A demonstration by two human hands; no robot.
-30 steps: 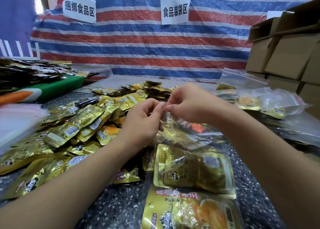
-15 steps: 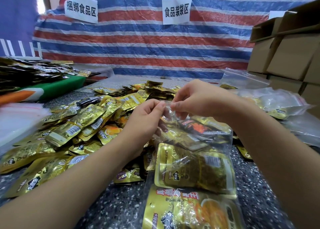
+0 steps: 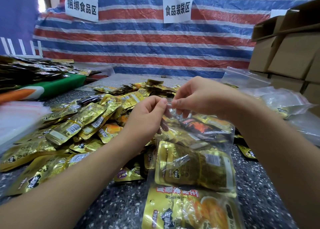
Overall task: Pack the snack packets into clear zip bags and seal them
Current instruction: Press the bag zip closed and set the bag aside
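Observation:
A clear zip bag (image 3: 194, 152) filled with several gold snack packets lies on the speckled table (image 3: 107, 204) in front of me, its mouth raised toward the middle. My left hand (image 3: 147, 116) and my right hand (image 3: 199, 97) both pinch the bag's top strip, fingertips almost touching. A heap of loose gold snack packets (image 3: 78, 128) spreads over the table to the left of the bag.
A stack of empty clear zip bags (image 3: 15, 119) sits at the left edge. Filled clear bags (image 3: 284, 102) lie at the right, below stacked cardboard boxes (image 3: 290, 53). Dark packets (image 3: 26, 71) cover a green surface at far left. A striped tarp (image 3: 147, 43) closes the back.
My hands stay pinched on the bag's top strip; the right hand has shifted slightly up and right, and the bag's mouth is drawn a little tighter.

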